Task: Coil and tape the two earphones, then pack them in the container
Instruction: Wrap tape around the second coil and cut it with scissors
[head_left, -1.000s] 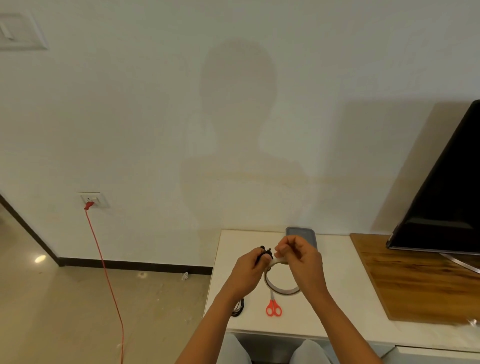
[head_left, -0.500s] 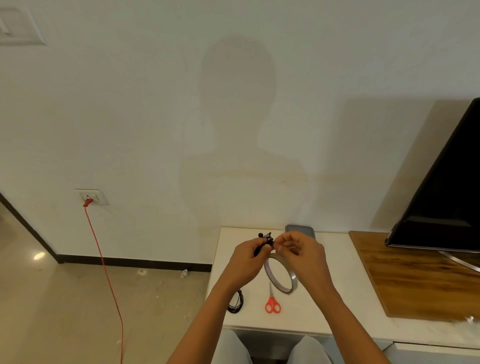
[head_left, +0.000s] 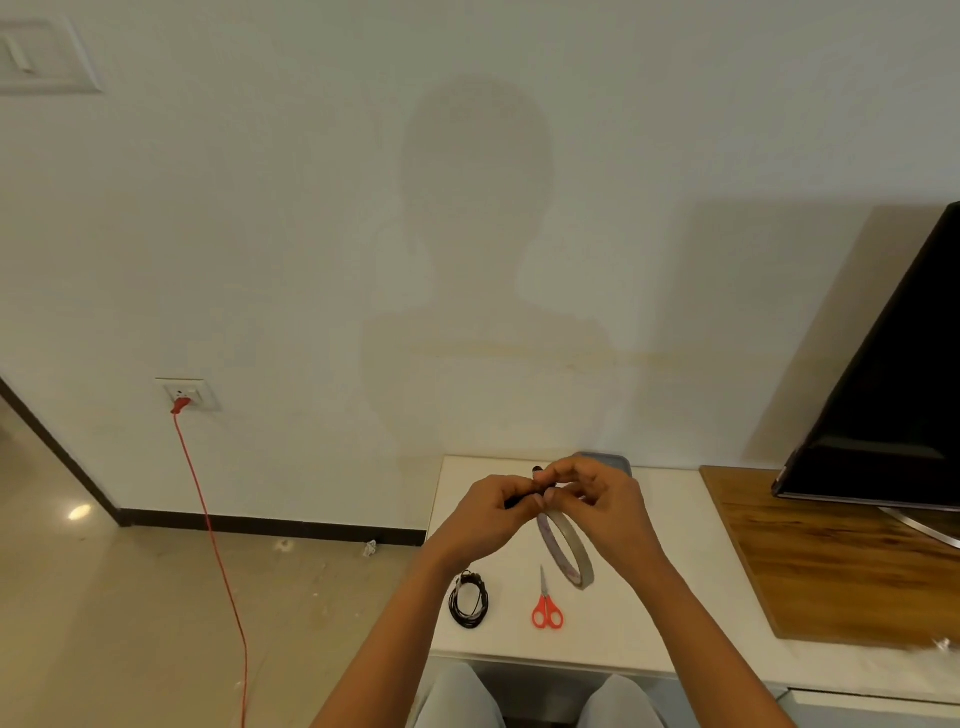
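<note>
Black cord fills my left hand, whose fingers are curled round a bunched earphone held above the white bench. My right hand pinches the same earphone near its bud end. The tape roll hangs tilted just below both hands. A second, coiled earphone lies near the bench's front-left edge, beside red scissors. The grey container sits behind my right hand.
</note>
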